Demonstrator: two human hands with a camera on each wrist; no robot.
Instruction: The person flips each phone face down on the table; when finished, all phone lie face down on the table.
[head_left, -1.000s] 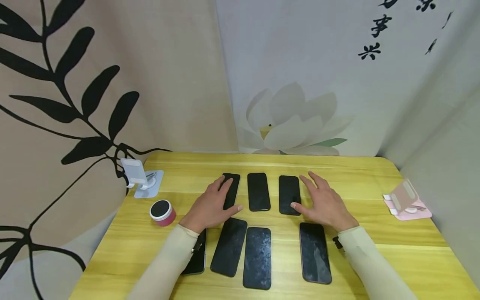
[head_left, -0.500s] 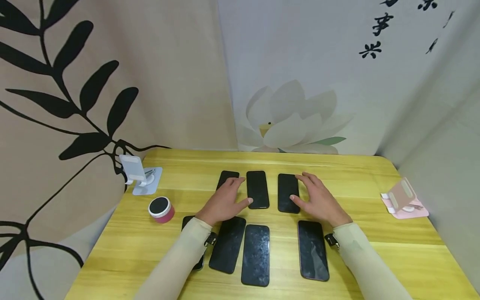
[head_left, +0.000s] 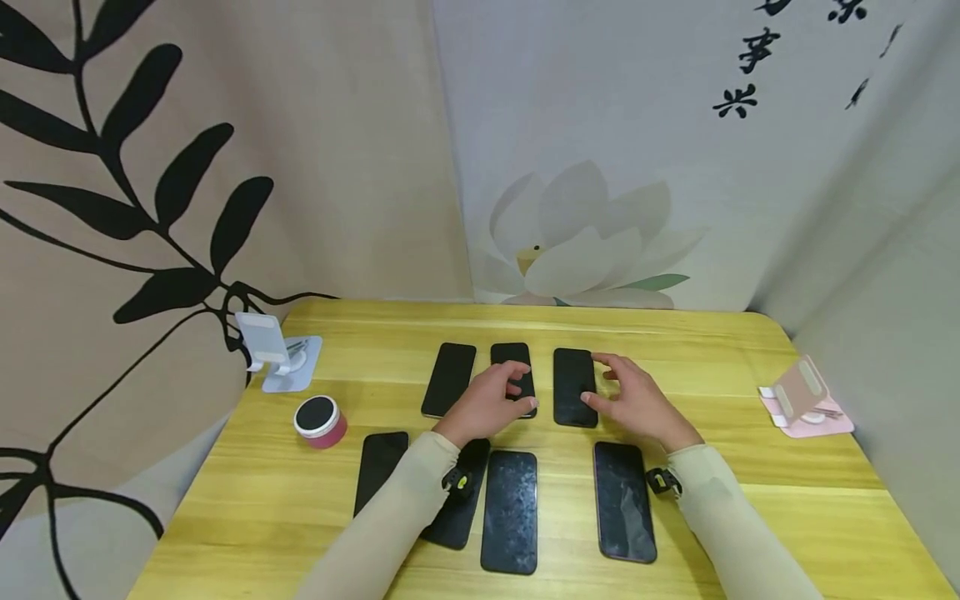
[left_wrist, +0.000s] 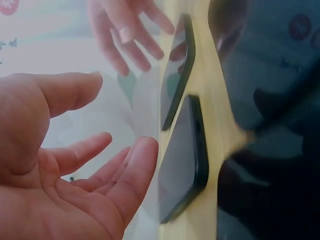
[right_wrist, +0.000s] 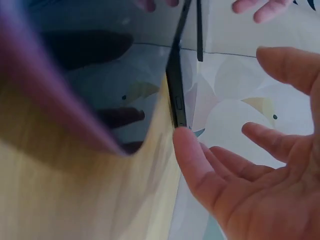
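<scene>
In the head view my left hand (head_left: 483, 404) hovers over a black smartphone (head_left: 510, 353), the middle of three in the back row. Its fingers are loosely bent with a gap to the thumb, and it partly hides that phone. In the left wrist view the palm and fingers hold nothing, beside a phone (left_wrist: 185, 155). My right hand (head_left: 641, 402) lies at the right edge of another smartphone (head_left: 573, 387). Its thumb reaches over that edge; one finger is at the upper corner. In the right wrist view a fingertip meets or nearly meets a phone's edge (right_wrist: 176, 95).
A third back-row phone (head_left: 450, 377) lies left. In front are a scuffed phone (head_left: 510, 512), a right-hand phone (head_left: 625, 500), and two partly under my left forearm. A pink jar (head_left: 321, 422), a white phone stand (head_left: 288, 358) and a pink stand (head_left: 810, 400) flank them.
My left hand has moved right, from the back-left phone to above the middle one, uncovering the left one. My right hand stays beside its phone, its fingers slightly more bent.
</scene>
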